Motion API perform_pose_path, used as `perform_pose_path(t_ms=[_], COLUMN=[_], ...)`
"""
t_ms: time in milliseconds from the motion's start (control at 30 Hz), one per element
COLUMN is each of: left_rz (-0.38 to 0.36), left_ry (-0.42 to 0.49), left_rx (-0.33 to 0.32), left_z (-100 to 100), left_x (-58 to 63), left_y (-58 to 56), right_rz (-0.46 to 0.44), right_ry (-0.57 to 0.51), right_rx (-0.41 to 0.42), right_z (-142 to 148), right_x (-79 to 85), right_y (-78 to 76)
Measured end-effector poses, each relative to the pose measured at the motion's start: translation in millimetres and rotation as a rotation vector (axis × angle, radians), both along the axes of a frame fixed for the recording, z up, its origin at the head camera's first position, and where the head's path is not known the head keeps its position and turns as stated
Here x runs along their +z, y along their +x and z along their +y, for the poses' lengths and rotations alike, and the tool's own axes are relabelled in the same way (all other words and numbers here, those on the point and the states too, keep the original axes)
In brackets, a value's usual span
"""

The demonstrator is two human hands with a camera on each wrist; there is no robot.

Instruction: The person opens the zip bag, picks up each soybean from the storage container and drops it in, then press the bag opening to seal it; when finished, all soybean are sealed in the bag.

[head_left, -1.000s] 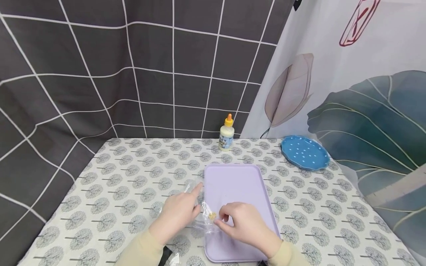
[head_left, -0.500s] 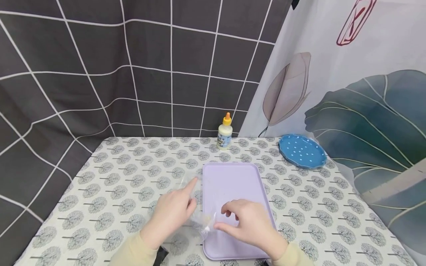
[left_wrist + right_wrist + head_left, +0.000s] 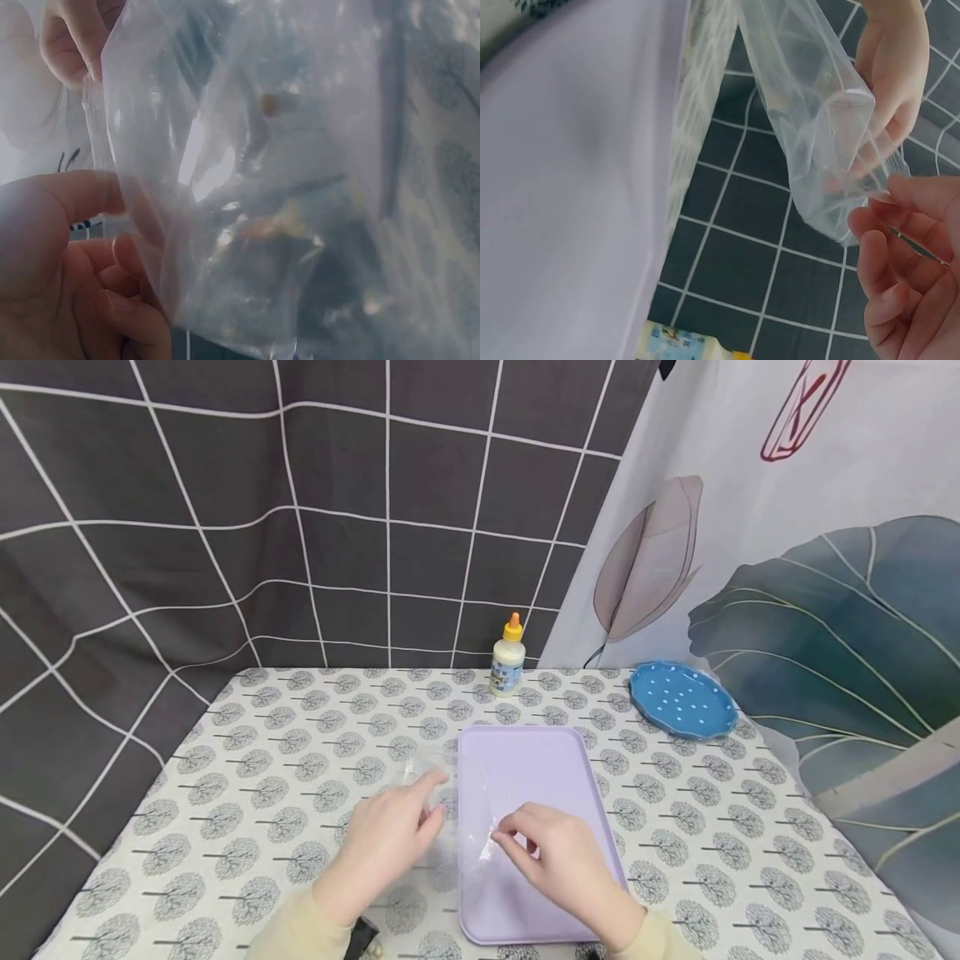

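Note:
A clear plastic bag [image 3: 472,843] hangs between both hands over the left part of a lilac tray [image 3: 532,760]. My left hand [image 3: 393,827] holds the bag's left edge, thumb and index finger at the film with the other fingers curled in the left wrist view. My right hand [image 3: 558,856] pinches the bag's edge between thumb and index finger, seen closer in the right wrist view. Through the film in the left wrist view show blurred yellowish bits [image 3: 289,221] and a small brownish round spot [image 3: 268,105]; whether these lie inside the bag is unclear.
A glue-like bottle [image 3: 507,660] with a yellow cap and orange tip stands behind the tray. At the back right lies a blue dotted plate [image 3: 684,700]. A tree-print cloth [image 3: 262,793] covers the table, with a dark checked curtain [image 3: 337,552] behind it.
My right thumb and fingers spread apart half a second ago and now meet again at the bag's edge. The yellow bits seen near them earlier no longer show in the head view.

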State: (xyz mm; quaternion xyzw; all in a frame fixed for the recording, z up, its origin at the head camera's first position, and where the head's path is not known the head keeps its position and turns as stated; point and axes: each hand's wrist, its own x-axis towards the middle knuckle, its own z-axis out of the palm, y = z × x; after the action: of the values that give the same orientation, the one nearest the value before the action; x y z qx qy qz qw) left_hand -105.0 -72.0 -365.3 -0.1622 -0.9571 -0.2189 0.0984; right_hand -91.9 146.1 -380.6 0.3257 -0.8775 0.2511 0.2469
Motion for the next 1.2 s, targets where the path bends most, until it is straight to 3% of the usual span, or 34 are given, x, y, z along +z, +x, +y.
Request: perform_pose_path(t_ms=[200, 400, 500, 567, 633, 733, 800, 867, 1000, 1200], left_rz=[-0.071, -0.064, 0.032, 0.146, 0.298, 0.587, 0.748, 0.858, 0.902, 0.852], left_ry=[0.021, 0.048, 0.087, 0.124, 0.157, 0.215, 0.241, 0.247, 0.220, 0.234], left_rx=[0.036, -0.030, -0.038, -0.036, -0.026, -0.040, -0.091, -0.178, -0.327, -0.362], left_z=[-10.6, -26.9, -33.1, -35.5, -35.1, -27.2, -17.0, -4.6, 16.7, 22.2], left_x=[9.8, 24.0, 30.9, 34.1, 35.0, 35.2, 36.3, 39.2, 46.8, 55.3], left_y=[3.6, 13.9, 19.4, 22.2, 24.2, 24.6, 24.9, 24.4, 26.1, 30.5], right_rz=[0.028, -0.004, -0.014, -0.005, 0.010, 0.031, 0.043, 0.053, 0.100, 0.198], right_ry=[-0.103, -0.201, -0.263, -0.300, -0.326, -0.340, -0.342, -0.340, -0.310, -0.277], right_rx=[0.004, 0.006, 0.004, 0.007, 0.022, 0.059, 0.094, 0.132, 0.218, 0.287], right_z=[10.0, 17.3, 18.9, 18.8, 17.9, 14.5, 10.8, 6.1, -2.5, -8.3], right_x=[10.9, 19.0, 22.1, 24.1, 26.2, 29.6, 32.5, 35.8, 44.1, 55.8], right_y=[-3.9, -4.8, -4.6, -4.7, -4.0, -1.9, -0.1, 1.6, 5.8, 11.6])
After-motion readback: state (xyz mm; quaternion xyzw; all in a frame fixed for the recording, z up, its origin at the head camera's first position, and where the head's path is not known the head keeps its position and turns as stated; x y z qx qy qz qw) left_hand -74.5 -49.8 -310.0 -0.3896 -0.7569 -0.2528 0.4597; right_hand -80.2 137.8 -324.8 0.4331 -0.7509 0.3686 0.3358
